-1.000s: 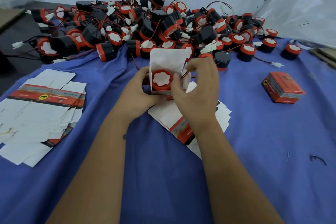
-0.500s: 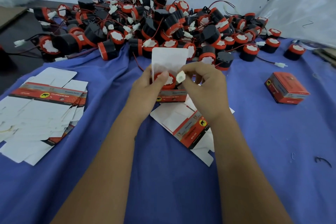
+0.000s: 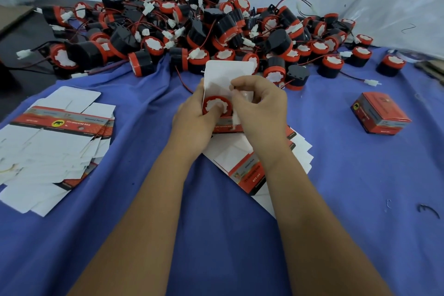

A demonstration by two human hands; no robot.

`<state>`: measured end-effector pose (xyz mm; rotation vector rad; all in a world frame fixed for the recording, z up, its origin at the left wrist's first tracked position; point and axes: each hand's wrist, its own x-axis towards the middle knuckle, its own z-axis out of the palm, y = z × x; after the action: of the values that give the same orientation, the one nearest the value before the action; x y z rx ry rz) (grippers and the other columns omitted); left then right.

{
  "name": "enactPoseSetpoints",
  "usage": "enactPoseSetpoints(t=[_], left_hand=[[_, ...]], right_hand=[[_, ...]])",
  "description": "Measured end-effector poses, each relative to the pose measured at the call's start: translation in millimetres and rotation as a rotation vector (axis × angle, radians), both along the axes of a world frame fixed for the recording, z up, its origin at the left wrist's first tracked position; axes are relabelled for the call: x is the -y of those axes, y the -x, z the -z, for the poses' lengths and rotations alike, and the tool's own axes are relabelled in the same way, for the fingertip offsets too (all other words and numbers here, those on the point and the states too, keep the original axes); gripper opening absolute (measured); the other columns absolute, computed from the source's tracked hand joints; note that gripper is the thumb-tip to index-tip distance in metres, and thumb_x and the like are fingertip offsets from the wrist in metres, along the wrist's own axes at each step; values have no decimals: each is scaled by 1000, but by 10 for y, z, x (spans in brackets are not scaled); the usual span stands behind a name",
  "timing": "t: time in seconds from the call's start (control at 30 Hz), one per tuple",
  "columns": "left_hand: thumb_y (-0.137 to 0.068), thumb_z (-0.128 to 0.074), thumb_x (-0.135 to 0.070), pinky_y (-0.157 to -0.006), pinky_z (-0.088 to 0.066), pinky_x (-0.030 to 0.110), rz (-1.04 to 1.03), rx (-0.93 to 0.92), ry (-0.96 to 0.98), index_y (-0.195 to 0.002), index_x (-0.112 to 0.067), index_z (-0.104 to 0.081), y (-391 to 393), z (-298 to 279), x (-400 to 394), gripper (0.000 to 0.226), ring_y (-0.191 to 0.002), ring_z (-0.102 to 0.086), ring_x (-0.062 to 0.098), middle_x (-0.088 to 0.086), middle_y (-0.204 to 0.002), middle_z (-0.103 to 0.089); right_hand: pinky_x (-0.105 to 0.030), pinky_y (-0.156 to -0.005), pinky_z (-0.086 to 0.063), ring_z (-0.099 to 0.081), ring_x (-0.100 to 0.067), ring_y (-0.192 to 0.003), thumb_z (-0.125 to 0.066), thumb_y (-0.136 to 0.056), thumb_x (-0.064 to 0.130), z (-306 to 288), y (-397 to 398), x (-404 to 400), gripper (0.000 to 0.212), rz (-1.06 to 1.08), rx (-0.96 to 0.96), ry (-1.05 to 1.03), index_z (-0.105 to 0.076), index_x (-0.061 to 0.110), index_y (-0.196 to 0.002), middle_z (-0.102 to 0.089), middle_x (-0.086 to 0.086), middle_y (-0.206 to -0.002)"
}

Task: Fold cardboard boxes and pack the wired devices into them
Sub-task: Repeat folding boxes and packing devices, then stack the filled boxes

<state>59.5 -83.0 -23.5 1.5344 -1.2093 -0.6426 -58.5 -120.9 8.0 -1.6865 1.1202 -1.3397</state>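
Left hand (image 3: 192, 118): my fingers grip the open box (image 3: 228, 74), thumb on the device (image 3: 217, 107).
Right hand (image 3: 260, 103): my fingers pinch the white connector (image 3: 245, 95).

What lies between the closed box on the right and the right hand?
In the head view, only bare blue cloth lies between the closed box and the right hand.

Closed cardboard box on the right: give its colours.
The closed cardboard box is mostly red-orange with dark edges and a grey band, in the head view.
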Motion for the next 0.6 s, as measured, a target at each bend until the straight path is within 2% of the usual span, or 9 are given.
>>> enactPoseSetpoints(t=[0.1, 0.23, 0.33, 0.4, 0.5, 0.6], left_hand=[[-94, -53, -32, -99, -49, 49, -9, 21, -3, -143, -37, -45, 6, -13, -5, 50, -116, -60, 17, -7, -124, -65], [-91, -49, -39, -101, -47, 49, 36, 86, -11, -148, -39, -37, 35, -42, -17, 58, -119, -59, 17, -9, -127, -64], [-89, -48, -46, -102, -46, 49, 60, 90, -14, -148, -42, -37, 38, -51, -26, 60, -120, -59, 16, -11, -127, -64], [-88, -49, -47, -103, -46, 49, 73, 82, -16, -146, -43, -38, 32, -49, -31, 60, -121, -59, 15, -12, -127, -64], [-87, -49, -46, -102, -46, 50, 86, 67, -17, -144, -43, -41, 22, -45, -30, 58, -118, -60, 16, -11, -125, -65], [-86, -52, -44, -97, -51, 48, 47, 22, -23, -141, -42, -46, 23, -30, -30, 55, -111, -63, 16, -11, -118, -68]], right_hand=[[-44, -94, -52, -67, -13, -97, -62, -86, 1, 4, -10, 46, 35, 56, 104, 20, -65, 35, -81, -72, 11, -86], [-52, -105, -41, -70, -7, -96, -69, -86, 11, -5, -41, 126, 27, 61, 185, -26, -67, 38, -81, -74, 15, -86], [-46, -104, -46, -68, -2, -96, -73, -85, 13, -18, -70, 139, 22, 21, 163, -38, -70, 35, -88, -74, 16, -87], [-44, -104, -45, -66, 3, -95, -75, -83, 14, -25, -69, 150, 23, 34, 80, -10, -71, 36, -90, -72, 20, -85], [-44, -109, -35, -58, -2, -110, -74, -84, 17, -24, -24, 179, 25, 41, -98, 45, -71, 37, -98, -70, 21, -86], [-36, -107, -24, -46, -3, -114, -74, -84, 20, -18, 79, 191, 22, 18, -286, 136, -73, 32, -103, -63, 26, -81]])
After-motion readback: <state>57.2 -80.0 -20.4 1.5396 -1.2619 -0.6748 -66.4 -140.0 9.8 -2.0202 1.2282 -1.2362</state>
